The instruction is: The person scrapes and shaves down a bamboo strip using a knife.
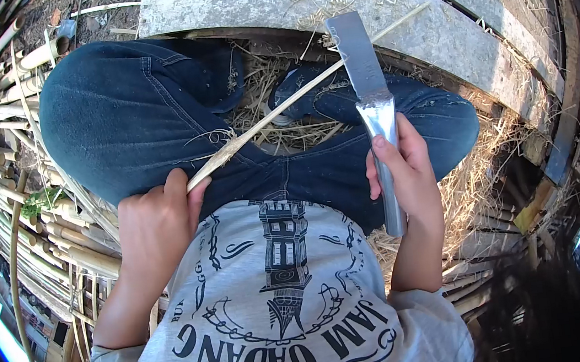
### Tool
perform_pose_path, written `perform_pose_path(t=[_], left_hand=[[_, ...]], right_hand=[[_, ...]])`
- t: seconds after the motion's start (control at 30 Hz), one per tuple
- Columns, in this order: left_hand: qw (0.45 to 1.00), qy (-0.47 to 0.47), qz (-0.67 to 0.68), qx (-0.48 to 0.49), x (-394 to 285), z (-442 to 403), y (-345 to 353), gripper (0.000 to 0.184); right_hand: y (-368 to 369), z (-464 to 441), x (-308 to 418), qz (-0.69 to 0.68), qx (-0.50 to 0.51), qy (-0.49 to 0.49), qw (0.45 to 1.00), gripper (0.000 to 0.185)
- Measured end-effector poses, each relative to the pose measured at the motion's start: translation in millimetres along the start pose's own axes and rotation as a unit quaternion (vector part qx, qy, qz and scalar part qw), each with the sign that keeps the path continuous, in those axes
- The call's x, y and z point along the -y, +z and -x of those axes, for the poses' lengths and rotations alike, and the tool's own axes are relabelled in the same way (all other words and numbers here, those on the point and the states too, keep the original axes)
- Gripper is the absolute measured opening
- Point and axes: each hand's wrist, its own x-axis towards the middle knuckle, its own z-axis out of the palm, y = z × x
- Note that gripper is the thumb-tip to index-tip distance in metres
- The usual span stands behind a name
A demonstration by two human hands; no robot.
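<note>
Nearest the camera, a grey printed T-shirt (241, 258) covers the person's chest, its dark lettering reading "JAM GADANG", with blue jeans (112, 122) just beyond it on bent, spread legs. The left hand (158, 217) has its fingers clamped on the thicker, frayed end of a pale strip (295, 100). From there the strip slants over the lap and away to the right, its thin far tip over the weathered planks (248, 3). The right hand (406, 168) has its fingers closed around the metal handle of a broad-bladed knife (359, 55), held with the blade pointing away from the body. The blade crosses in front of the strip; whether the two touch, I cannot tell. Straw (292, 138) lies between the legs, while bamboo poles (84, 256) and a few green leaves (42, 202) are to the left of the person
</note>
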Motion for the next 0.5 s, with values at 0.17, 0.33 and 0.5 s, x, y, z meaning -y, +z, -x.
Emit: perform_pose_path(t=[0.17,0.33,0.5], left_hand=[[1.0,0.001,-0.013,-0.009,-0.5,1.1,-0.1,0.034],[1.0,-0.003,0.002,-0.005,-3.7,-0.3,1.1,0.033],[0.999,-0.036,0.032,0.021,-4.0,0.8,-1.2,0.029]], right_hand=[[15.9,8.8,-4.5,0.008,0.029,-0.008,1.0,0.022],[14.4,1.0,-7.4,-0.028,-0.017,-0.004,0.999,0.025],[10.9,11.2,-3.3,-0.037,0.116,0.043,0.992,0.028]])
